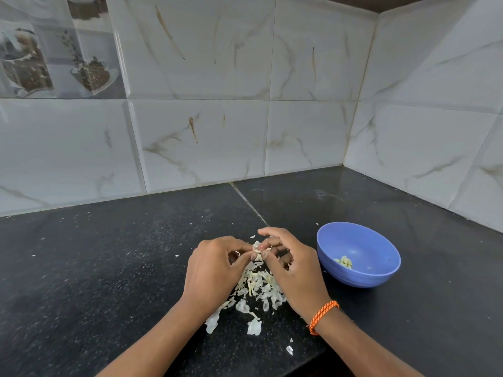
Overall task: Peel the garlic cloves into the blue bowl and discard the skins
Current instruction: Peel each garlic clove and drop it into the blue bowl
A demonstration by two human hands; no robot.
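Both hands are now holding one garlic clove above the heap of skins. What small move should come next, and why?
Probably finish pulling the skin off. The left hand and right hand both pinch the garlic clove, which still shows papery skin, above the skin pile. Once it is bare, the right hand could drop it into the blue bowl beside it, where peeled cloves already lie.

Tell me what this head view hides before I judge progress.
- Clove: mostly covered by both hands' fingertips; how much is peeled is unclear.
- Left hand grip: seen from the back only.
- Bowl contents: too small to count.
- Skins: pile partly under the right hand; any unpeeled cloves in it are hidden.
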